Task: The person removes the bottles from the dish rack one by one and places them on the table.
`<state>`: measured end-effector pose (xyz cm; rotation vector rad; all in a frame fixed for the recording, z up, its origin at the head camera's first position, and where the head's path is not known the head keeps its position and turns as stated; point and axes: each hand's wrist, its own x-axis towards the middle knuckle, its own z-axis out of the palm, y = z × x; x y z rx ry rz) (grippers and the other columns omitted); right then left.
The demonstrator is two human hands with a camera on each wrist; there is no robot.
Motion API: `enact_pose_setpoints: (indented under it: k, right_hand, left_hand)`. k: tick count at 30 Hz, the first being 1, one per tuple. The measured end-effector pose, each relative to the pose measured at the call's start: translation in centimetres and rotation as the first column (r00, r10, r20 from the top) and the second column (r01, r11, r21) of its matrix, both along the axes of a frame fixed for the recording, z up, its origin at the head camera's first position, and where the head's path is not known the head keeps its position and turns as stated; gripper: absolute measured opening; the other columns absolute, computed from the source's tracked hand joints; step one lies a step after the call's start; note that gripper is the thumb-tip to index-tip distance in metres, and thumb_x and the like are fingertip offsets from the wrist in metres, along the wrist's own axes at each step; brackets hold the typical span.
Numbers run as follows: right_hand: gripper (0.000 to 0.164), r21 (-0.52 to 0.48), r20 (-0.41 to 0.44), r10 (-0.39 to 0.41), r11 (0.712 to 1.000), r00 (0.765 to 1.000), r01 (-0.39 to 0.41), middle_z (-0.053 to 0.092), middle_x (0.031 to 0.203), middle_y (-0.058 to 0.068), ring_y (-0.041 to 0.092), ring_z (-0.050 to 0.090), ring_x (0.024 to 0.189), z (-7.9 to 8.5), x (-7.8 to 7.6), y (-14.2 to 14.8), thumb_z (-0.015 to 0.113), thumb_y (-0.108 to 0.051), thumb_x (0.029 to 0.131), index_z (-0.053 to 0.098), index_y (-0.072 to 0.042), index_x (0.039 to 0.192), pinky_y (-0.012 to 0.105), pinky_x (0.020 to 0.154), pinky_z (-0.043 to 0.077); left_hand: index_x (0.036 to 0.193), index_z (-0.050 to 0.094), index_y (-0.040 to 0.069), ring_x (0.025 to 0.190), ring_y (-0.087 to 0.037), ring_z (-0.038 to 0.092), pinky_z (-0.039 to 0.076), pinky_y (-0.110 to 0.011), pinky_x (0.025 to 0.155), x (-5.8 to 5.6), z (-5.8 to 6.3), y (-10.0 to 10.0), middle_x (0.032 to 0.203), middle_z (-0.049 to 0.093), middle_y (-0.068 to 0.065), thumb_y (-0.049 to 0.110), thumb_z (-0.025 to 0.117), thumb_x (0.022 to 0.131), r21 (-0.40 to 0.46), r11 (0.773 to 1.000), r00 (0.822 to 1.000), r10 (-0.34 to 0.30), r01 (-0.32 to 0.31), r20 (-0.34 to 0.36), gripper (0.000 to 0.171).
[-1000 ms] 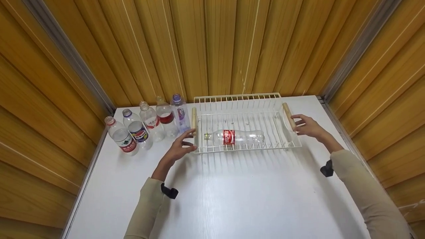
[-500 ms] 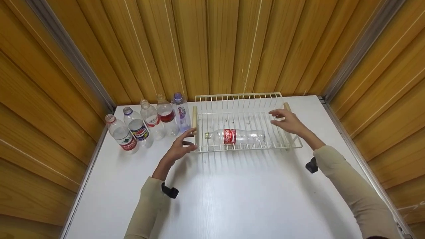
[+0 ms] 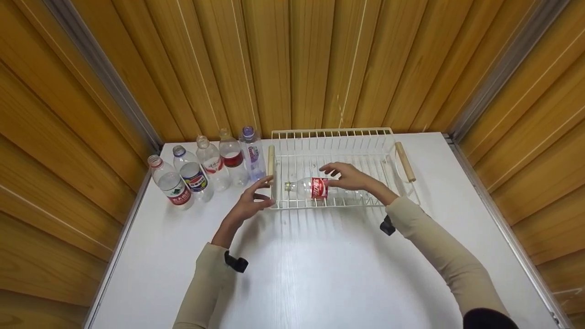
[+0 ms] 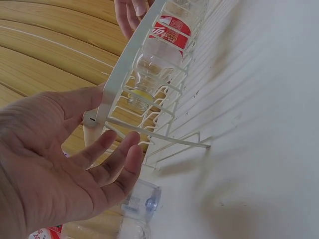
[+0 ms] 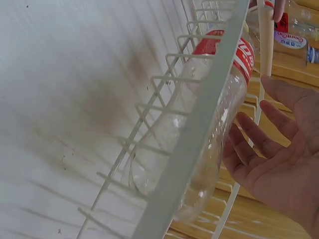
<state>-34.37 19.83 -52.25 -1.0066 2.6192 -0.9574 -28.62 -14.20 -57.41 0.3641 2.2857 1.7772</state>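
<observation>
A clear plastic bottle [image 3: 305,188] with a red label lies on its side in a white wire rack [image 3: 388,161], its yellowish neck pointing left. My left hand [image 3: 247,205] is at the rack's front left corner, beside the wooden handle [image 3: 271,160]. In the left wrist view, the thumb touches the rack's rim and the other fingers are loosely bent below it. Over the bottle's label hovers my right hand [image 3: 349,176], fingers apart and gently bent. From the right wrist view, its fingers are right beside the bottle, gripping nothing; whether they touch it I cannot tell.
Several capless plastic bottles stand in a slanting row left of the rack, from a red-necked one [image 3: 170,185] to a purple-necked one [image 3: 252,155]. A second wooden handle [image 3: 405,161] is on the rack's right side. Wood-patterned walls [image 3: 311,64] border the white table [image 3: 283,274].
My right hand has left the right wooden handle and moved left across the rack to above the bottle. My left hand stays at the left corner. Rack and bottles have not moved.
</observation>
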Motion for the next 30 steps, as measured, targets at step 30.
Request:
enact_pose_setpoints:
  k: [30]
  right_hand:
    - [0.073, 0.155, 0.482, -0.188, 0.980, 0.856, 0.127, 0.048, 0.145, 0.034, 0.035, 0.063, 0.118, -0.3, -0.2, 10.0, 0.075, -0.025, 0.094, 0.040, 0.001, 0.153, 0.052, 0.098, 0.057]
  left_hand:
    - [0.157, 0.039, 0.010, 0.119, -0.045, 0.061, 0.056, -0.036, 0.086, -0.5, -0.7, -0.3, 0.152, 0.046, -0.026, 0.005, 0.073, 0.092, -0.001, 1.000, 0.999, -0.023, 0.023, -0.041, 0.074]
